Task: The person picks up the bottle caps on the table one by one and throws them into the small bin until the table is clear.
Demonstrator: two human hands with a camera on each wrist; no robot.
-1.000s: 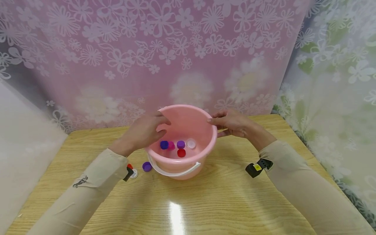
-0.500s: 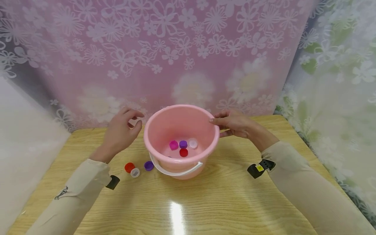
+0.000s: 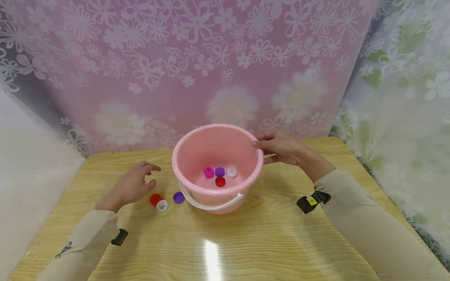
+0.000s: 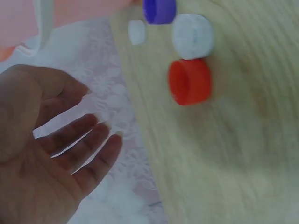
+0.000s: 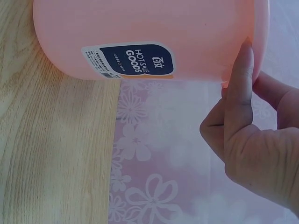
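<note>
A pink bucket [image 3: 217,199] with a white handle [image 3: 211,205] stands upright on the wooden table. My right hand [image 3: 283,148] grips its right rim, thumb over the edge and fingers against the outside wall. Inside the bucket lie a magenta cap [image 3: 209,173], a purple cap [image 3: 219,172], a white cap [image 3: 231,171] and a red cap [image 3: 220,182]. My left hand [image 3: 131,183] holds nothing, its fingers loosely bent. Nearest to it on the table are an orange-red cap [image 3: 155,200] and a white cap [image 3: 162,205]; a purple cap [image 3: 178,197] sits beside the bucket.
Behind the table [image 3: 267,242] hangs a pink flowered curtain [image 3: 225,58], with a pale green one [image 3: 404,97] to the right. A small white piece [image 4: 137,31] shows past the caps in the left wrist view. The bucket's outer wall bears a label [image 5: 135,59].
My left hand has come out over the bucket's left rim and down toward the loose caps. A dark blue cap inside the bucket has dropped out of sight. The right hand keeps its grip.
</note>
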